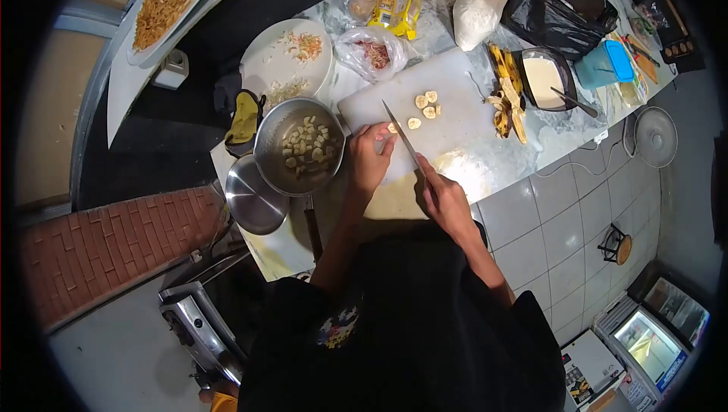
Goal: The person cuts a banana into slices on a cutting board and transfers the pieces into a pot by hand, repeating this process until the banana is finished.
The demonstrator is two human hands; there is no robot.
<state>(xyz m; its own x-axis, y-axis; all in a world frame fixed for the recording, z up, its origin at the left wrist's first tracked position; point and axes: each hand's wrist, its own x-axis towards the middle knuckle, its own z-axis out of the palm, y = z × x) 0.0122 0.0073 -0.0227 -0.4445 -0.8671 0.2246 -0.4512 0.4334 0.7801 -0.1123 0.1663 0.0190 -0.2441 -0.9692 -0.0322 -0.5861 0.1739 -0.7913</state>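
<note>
My right hand is closed round the handle of a kitchen knife, whose blade slants up and left over the white cutting board. Beside the blade, my left hand has its fingertips pinched on a small piece of banana. Several round banana slices lie on the board, right of the knife tip. To the left of my left hand stands a saucepan with many pale banana pieces in it. Banana peels lie by the board's right edge.
A white plate with chopped bits sits behind the saucepan, near an upturned metal lid. At the right are a dark bowl of pale batter and a blue-lidded container. Plastic bags line the back.
</note>
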